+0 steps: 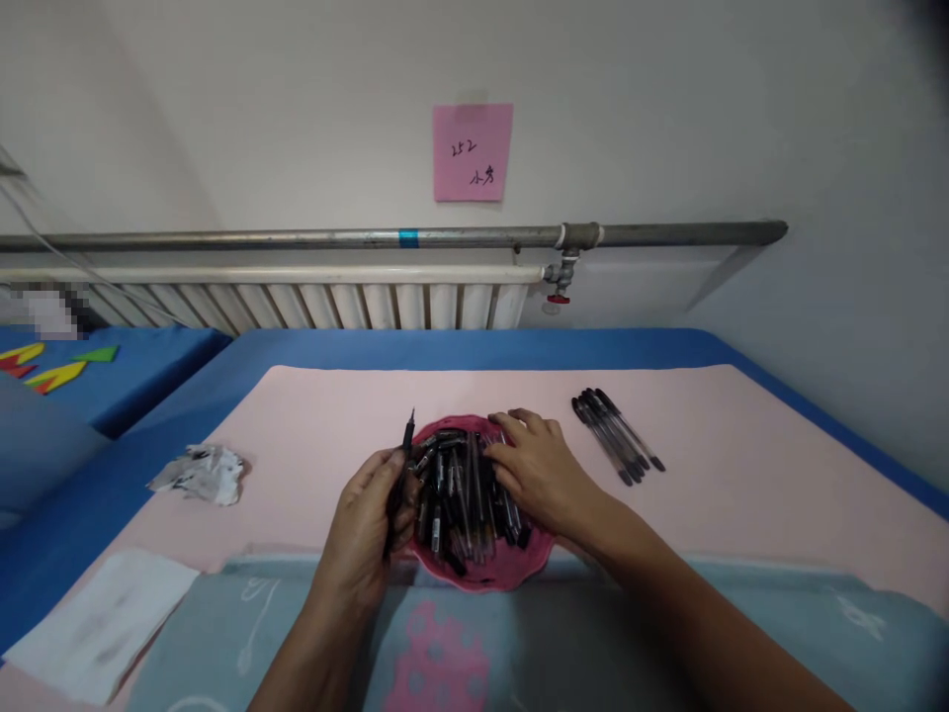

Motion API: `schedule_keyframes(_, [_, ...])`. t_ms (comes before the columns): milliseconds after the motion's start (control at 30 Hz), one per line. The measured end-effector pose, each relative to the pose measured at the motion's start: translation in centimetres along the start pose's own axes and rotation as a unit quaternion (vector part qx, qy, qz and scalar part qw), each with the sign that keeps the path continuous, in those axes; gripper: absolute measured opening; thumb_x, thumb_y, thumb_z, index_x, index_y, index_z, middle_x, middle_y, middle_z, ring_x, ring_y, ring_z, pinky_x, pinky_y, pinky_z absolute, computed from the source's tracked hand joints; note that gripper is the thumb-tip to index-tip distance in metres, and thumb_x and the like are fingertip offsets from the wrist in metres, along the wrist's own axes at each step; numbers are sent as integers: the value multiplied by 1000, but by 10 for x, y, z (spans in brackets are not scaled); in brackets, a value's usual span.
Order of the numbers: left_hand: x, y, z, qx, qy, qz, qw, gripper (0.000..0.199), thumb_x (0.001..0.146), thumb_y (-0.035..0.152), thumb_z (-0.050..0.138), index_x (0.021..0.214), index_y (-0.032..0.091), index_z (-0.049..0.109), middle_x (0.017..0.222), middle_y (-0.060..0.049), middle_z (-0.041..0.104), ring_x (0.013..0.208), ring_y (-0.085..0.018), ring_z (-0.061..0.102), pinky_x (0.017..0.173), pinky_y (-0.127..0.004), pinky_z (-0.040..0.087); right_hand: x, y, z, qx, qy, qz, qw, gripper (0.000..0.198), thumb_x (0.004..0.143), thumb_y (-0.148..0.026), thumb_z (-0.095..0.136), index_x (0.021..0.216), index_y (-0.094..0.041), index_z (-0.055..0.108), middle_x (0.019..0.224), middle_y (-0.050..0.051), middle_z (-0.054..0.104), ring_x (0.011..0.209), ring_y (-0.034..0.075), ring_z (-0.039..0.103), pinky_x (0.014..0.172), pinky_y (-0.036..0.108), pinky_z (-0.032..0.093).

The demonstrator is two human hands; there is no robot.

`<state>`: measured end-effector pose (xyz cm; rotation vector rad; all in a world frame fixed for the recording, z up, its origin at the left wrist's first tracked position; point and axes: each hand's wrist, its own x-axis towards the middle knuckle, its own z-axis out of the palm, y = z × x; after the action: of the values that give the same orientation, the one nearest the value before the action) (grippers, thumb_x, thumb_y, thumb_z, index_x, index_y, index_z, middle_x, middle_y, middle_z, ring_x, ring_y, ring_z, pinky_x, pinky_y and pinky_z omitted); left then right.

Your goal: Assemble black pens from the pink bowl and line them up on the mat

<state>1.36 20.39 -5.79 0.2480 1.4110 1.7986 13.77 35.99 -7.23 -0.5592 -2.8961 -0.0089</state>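
My left hand (369, 506) is closed around a black pen (407, 435) without its cap, its thin tip pointing up. That hand rests against the left side of a pink basket (485, 583) with a wavy rim. Inside the basket lies a jumble of black pen parts (452, 485), clear barrels and caps among them. My right hand (538, 465) reaches over the basket's right side, fingers bent and apart, fingertips among the parts. I see nothing held in it. To the right of the basket, several capped pens (615, 435) lie side by side on the pink table surface (712, 445).
Crumpled, ink-stained tissue (204, 475) lies at the left, with a folded white cloth (104, 623) nearer to me. A blue patterned cloth (244, 633) covers the front edge. Behind the table stand a radiator (371, 302) and a pipe (297, 240); coloured pieces (55, 376) lie far left.
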Motion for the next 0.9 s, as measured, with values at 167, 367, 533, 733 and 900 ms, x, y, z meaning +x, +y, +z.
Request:
schedule_keyframes(167, [0, -1, 1, -2, -2, -5, 1000, 24, 76, 39, 62, 73, 19, 49, 53, 8, 45, 34, -1, 27, 32, -13, 18, 4, -4, -1, -13, -23, 11, 1000, 22, 83, -18, 50, 93, -18, 70, 127, 13, 49, 113, 33, 40, 86, 44, 32])
schedule_keyframes(367, [-1, -2, 0, -4, -3, -8, 1000, 22, 77, 37, 61, 73, 19, 48, 53, 7, 45, 34, -1, 28, 32, -13, 17, 7, -3, -1, -14, -32, 3, 999, 20, 82, -19, 53, 92, -21, 71, 130, 12, 47, 115, 34, 38, 85, 45, 31])
schedule_keyframes(533, [-1, -1, 0, 2, -2, -11, 1000, 22, 77, 37, 61, 74, 19, 49, 53, 7, 45, 34, -1, 27, 32, -13, 17, 9, -5, -4, -20, -45, -5, 999, 18, 84, -21, 54, 90, -23, 71, 131, 13, 46, 117, 35, 38, 86, 46, 30])
schedule_keyframes(733, [-1, -1, 1, 5, -4, -11, 1000, 23, 77, 37, 62, 73, 19, 48, 53, 8, 44, 34, -1, 26, 32, -13, 17, 9, -3, 1, -4, -41, -8, 999, 19, 85, -22, 54, 94, -25, 70, 135, 12, 43, 116, 33, 40, 86, 44, 31])
schedule_keyframes(900, [-1, -2, 2, 4, -2, -12, 1000, 22, 75, 37, 63, 75, 19, 50, 53, 7, 44, 34, -1, 27, 32, -13, 18, 8, -2, 2, -1, -51, -3, 999, 18, 83, -23, 56, 93, -26, 70, 136, 10, 41, 115, 33, 40, 86, 44, 31])
